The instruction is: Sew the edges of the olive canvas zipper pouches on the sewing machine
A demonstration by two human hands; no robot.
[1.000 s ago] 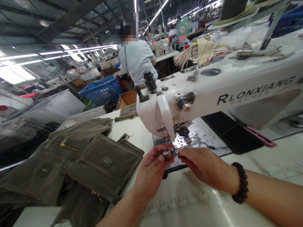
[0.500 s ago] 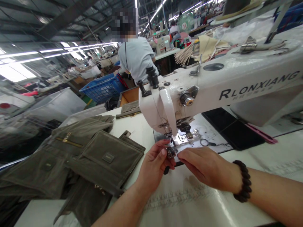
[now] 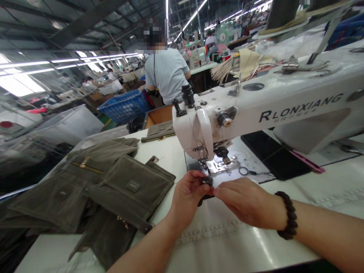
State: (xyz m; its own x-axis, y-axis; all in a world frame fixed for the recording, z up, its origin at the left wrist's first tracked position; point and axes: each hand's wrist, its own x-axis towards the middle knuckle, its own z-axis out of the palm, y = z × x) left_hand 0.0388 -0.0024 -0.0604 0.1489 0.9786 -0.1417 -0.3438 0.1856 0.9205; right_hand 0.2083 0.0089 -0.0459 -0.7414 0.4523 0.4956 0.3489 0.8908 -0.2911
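My left hand (image 3: pixel 189 197) pinches a small, dark metal bobbin case (image 3: pixel 207 181) between thumb and fingers, just in front of the sewing machine's needle area. Close beside it, my right hand (image 3: pixel 246 201) has its thumb and fingertips pressed together near the case; whatever lies between them is too small to make out. A dark beaded bracelet (image 3: pixel 287 216) circles the right wrist. Behind both hands stands the white sewing machine (image 3: pixel 241 102), its lamp lighting the presser foot and metal plate (image 3: pixel 222 165).
Olive-brown fabric pouches (image 3: pixel 133 185) are heaped on the table's left side. A black phone (image 3: pixel 280 155) and pink strip (image 3: pixel 308 162) lie under the machine arm, near a ring with a cord (image 3: pixel 243 171). Beyond are a blue basket (image 3: pixel 123 108) and a co-worker (image 3: pixel 167 74) facing away.
The bobbin case has turned in my left fingers, and the right fingertips have come closer to it. The whole view has shifted slightly.
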